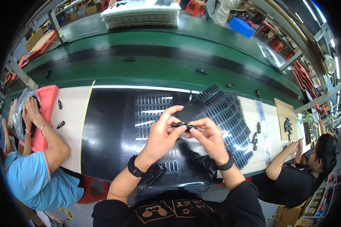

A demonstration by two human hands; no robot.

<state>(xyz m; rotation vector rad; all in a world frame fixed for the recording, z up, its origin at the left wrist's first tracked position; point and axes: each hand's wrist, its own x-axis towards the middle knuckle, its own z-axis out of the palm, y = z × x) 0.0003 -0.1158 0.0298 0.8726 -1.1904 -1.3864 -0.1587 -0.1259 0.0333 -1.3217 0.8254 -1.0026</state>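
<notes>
Over the black mat (110, 132), both my hands grip one small black elongated device with yellow marks (183, 124). My left hand (164, 132) pinches its left end between thumb and fingers. At the other end my right hand (209, 136) closes thumb and fingers on it. A thin dark strip (188, 99) shows by my left index fingertip; whether I hold it I cannot tell. Beneath my hands lies a sheet of rounded rectangular outlines (144, 100), with some white strips bare. Overlapping label sheets (227, 121) fan out beside my right hand.
Across the far side runs a green conveyor belt (163, 72) with several small black devices (201, 70) on it. White stacked trays (140, 17) stand beyond. A co-worker in blue (38, 178) works by a red tray (47, 102) at left; another in black (291, 181) sits at right.
</notes>
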